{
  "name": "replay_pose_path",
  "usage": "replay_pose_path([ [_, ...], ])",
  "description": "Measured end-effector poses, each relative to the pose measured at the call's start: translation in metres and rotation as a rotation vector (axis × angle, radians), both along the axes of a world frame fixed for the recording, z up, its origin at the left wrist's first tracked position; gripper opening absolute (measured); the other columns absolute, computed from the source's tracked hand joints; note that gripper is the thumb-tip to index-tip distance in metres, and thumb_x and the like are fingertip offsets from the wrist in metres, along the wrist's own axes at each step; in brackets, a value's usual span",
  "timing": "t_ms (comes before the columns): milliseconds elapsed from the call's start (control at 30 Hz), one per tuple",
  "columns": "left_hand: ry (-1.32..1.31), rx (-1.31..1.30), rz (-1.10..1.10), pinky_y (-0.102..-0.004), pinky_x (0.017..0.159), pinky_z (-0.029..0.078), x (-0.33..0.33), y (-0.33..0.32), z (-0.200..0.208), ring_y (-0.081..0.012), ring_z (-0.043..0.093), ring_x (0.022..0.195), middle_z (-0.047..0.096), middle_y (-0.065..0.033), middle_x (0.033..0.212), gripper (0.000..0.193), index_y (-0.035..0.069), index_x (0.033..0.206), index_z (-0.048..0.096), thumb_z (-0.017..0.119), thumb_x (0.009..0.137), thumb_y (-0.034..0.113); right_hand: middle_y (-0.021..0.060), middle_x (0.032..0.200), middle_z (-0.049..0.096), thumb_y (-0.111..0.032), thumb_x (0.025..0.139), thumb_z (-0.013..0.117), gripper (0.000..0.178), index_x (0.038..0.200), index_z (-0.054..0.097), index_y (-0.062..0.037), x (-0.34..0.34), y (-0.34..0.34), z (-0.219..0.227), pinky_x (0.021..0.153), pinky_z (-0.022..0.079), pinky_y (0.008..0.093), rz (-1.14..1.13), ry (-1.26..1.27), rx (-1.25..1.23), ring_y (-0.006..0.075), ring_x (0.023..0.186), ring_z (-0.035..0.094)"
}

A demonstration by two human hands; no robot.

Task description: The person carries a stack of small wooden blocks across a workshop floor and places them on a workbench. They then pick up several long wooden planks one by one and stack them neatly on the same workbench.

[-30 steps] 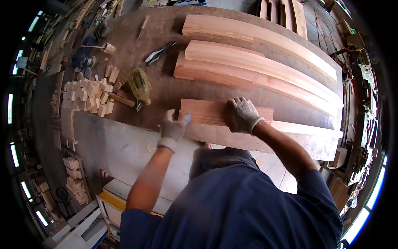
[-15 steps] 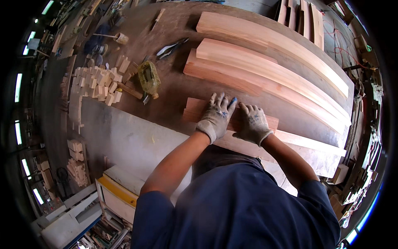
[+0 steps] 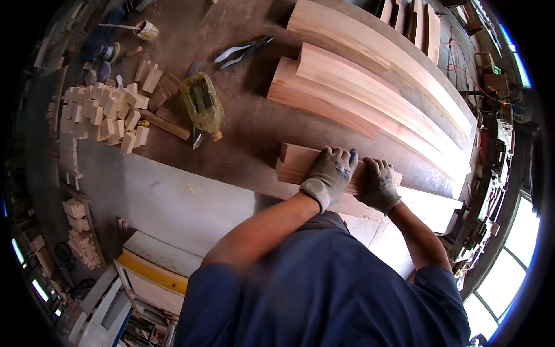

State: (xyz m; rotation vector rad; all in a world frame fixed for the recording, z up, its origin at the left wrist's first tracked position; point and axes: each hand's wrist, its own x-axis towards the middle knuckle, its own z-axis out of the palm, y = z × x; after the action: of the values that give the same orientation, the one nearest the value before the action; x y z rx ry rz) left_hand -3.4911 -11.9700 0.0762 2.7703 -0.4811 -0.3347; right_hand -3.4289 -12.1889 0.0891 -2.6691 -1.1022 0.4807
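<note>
Close to my body, a reddish wooden board (image 3: 296, 164) is tilted on edge at the near side of the workbench. My left hand (image 3: 332, 176), in a grey knitted glove with blue marks, curls its fingers over the board's top edge. Just right of it, my right hand (image 3: 380, 186), gloved the same way, grips the board near its right end. The thumbs are mostly hidden. Beyond my hands lie long pale-pink planks (image 3: 370, 95), two overlapping and another farther back (image 3: 347, 36).
Left of the board are pliers (image 3: 243, 52), a yellowish cut-open plastic container (image 3: 202, 103) with tools inside, and a pile of small wood blocks (image 3: 104, 113). A cup with a stick (image 3: 147, 30) stands farther back. More planks (image 3: 425, 29) lie beyond the bench.
My fingers, flatter on the wood before, now curl around the board, which has tipped up on edge. A pale strip that was by my right hand is no longer distinct. The view has shifted.
</note>
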Motion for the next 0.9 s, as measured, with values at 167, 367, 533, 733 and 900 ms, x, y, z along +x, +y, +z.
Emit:
replay_pose_path([
  [167,-0.035,-0.047,0.011,-0.0474,0.102,0.043,-0.001,0.002,-0.011,-0.0307,0.057,0.120,0.063,-0.0166,0.128,0.067,-0.005,0.157,0.042,0.057,0.099,0.024,0.0214,0.130,0.060,-0.028,0.058,0.098,0.101,0.141,0.048,-0.0034,-0.001,0.006,-0.003,0.104,0.045,0.0551,0.004,0.012,-0.028,0.0451,0.119,0.057],
  [367,-0.097,-0.025,0.021,-0.0499,0.102,0.043,-0.002,0.002,-0.017,-0.0315,0.059,0.118,0.064,-0.0167,0.128,0.062,-0.003,0.157,0.042,0.053,0.103,0.027,0.0221,0.128,0.060,-0.031,0.061,0.098,0.098,0.140,0.048,-0.0031,0.001,0.011,-0.003,0.101,0.047,0.0548,0.037,-0.006,-0.005,0.0452,0.117,0.058],
  [533,-0.084,-0.012,0.021,-0.0522,0.102,0.043,0.001,0.003,-0.015,-0.0323,0.059,0.119,0.063,-0.0170,0.128,0.061,-0.002,0.157,0.042,0.051,0.105,0.027,0.0222,0.127,0.060,-0.029,0.062,0.097,0.097,0.141,0.047,-0.0031,0.005,0.012,-0.006,0.100,0.048,0.0555,0.067,-0.015,0.014,0.0455,0.115,0.059],
  [733,-0.067,-0.036,-0.002,-0.0529,0.102,0.042,-0.001,-0.001,-0.015,-0.0346,0.059,0.120,0.063,-0.0199,0.129,0.064,-0.003,0.156,0.042,0.055,0.100,0.025,0.0209,0.129,0.060,-0.019,0.059,0.091,0.094,0.141,0.046,-0.0035,-0.003,0.006,0.000,0.103,0.046,0.0545,0.017,0.026,-0.026,0.0429,0.119,0.057],
  [900,-0.004,-0.071,-0.001,-0.0512,0.102,0.041,0.006,-0.002,-0.015,-0.0344,0.057,0.119,0.061,-0.0201,0.126,0.079,-0.003,0.157,0.042,0.067,0.089,0.028,0.0193,0.129,0.062,-0.026,0.066,0.086,0.083,0.139,0.052,-0.0035,0.005,0.001,0.002,0.107,0.044,0.0516,0.011,-0.026,-0.003,0.0395,0.122,0.058],
])
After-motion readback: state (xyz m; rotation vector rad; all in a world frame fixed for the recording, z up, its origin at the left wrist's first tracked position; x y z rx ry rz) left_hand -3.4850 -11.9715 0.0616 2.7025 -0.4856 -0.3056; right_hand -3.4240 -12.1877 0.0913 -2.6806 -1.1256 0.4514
